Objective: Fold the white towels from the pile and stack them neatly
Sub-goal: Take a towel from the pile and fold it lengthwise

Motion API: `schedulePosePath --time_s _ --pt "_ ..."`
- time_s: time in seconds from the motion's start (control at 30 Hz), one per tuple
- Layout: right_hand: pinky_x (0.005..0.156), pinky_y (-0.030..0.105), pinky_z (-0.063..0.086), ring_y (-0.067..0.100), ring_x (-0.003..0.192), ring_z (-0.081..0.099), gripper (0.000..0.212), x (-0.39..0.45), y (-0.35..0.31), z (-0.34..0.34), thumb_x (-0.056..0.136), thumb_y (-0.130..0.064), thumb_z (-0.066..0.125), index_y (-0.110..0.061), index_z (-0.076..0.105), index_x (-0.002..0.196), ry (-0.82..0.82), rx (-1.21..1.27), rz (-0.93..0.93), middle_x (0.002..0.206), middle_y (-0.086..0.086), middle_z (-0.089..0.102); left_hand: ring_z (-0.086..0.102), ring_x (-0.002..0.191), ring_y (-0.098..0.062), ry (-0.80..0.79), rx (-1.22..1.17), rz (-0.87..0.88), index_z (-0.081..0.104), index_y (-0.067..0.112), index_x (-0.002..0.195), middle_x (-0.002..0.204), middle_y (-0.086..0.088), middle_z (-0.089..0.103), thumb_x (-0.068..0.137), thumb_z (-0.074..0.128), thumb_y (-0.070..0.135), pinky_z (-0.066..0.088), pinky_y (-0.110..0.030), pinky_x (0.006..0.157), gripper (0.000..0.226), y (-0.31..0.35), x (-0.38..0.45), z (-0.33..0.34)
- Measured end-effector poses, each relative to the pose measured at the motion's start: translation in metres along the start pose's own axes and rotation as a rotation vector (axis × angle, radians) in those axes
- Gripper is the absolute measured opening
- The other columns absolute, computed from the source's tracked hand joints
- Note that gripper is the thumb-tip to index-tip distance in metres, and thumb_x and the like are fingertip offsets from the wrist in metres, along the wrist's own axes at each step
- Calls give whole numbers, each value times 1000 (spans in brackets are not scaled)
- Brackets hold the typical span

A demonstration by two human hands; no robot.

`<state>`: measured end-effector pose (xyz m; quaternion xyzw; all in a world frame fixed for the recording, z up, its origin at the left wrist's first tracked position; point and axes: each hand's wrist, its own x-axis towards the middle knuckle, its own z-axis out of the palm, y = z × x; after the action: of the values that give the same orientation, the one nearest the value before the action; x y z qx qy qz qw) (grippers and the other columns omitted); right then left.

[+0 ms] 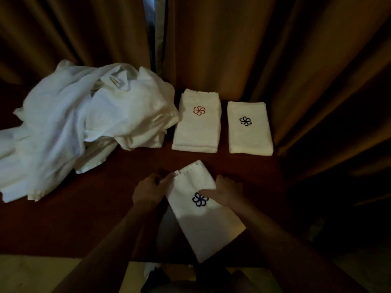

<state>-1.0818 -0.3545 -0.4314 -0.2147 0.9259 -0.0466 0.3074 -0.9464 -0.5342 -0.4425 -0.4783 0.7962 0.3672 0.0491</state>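
Hotel-like room — heavy drapes (232,49), monogrammed white towels (197,121).

Towel pile (84,123) blocks left; gap between stacks (224,125).

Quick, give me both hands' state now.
Left hand: pinching the left edge of the folded towel.
Right hand: open, fingers flat on the same towel.

Table (105,218): unfolded towel pile (80,123) at left. Right of pile, two folded stacks side by side near the curtain (275,49): left stack (196,132), right stack (249,136), apart. Nearest the person, folded towel (203,225) lying tilted, overhanging the front edge; left hand (148,189) at its left edge, right hand (224,192) on top.
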Motion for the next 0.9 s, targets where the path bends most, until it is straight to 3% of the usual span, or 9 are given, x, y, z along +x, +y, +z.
schedulePosePath --time_s 0.17,0.3,0.37,0.43,0.5,0.6,0.7,0.77,0.9 --pt "92 40 52 24 104 65 74 0 42 2 69 -75 63 -15 67 112 -29 296 58 117 4 67 67 99 -21 -128 -225 -64 69 20 114 110 -2 71 63 76 71 56 -36 84 72 35 -21 31" --pt "86 35 50 19 101 60 52 -3 66 1 81 -54 69 -16 57 114 74 581 11 114 3 60 64 109 -24 -108 -240 -51 62 17 124 122 -5 65 48 74 76 57 -43 89 98 49 -24 56" --pt "82 32 49 18 99 61 39 -7 76 -3 86 -43 70 -17 54 110 127 781 -24 109 1 62 66 104 -20 -93 -454 -6 56 19 122 117 0 64 62 83 63 59 -38 81 79 64 -43 60" --pt "76 27 47 17 97 63 34 -15 82 -8 87 -36 72 -17 53 108 162 932 -45 104 0 63 69 95 -15 -122 -697 2 48 22 122 112 4 64 79 82 33 60 -32 72 55 79 -65 63" --pt "74 24 51 14 94 66 31 -21 89 -13 86 -33 74 -20 56 108 205 1053 -68 102 -2 67 70 95 -12 -169 -825 59 43 28 130 116 5 63 83 78 21 59 -30 70 59 86 -76 72" --pt "72 23 56 7 87 69 25 -25 100 -28 86 -26 75 -22 59 105 297 1152 -139 97 -2 71 68 108 -16 -266 -934 121 42 36 140 125 6 65 84 78 21 59 -42 84 69 102 -72 80" --pt "70 16 54 0 87 67 27 -17 110 -56 87 -25 74 -28 59 109 436 1178 -139 100 -9 69 70 105 -29 -382 -959 103 58 23 131 118 -7 71 86 75 19 55 -54 91 47 138 -56 81" --pt "71 17 54 2 90 68 34 -4 117 -78 87 -25 74 -24 59 117 486 1212 -114 105 -9 68 71 101 -27 -394 -951 123 64 18 124 111 -8 74 89 72 21 56 -51 91 36 166 -41 83" --pt "72 25 54 9 90 66 32 36 123 -128 88 -30 72 -23 56 115 480 1252 -32 105 -5 67 71 102 -14 -315 -859 221 62 33 126 113 6 73 91 68 39 58 -40 89 36 221 -7 87"
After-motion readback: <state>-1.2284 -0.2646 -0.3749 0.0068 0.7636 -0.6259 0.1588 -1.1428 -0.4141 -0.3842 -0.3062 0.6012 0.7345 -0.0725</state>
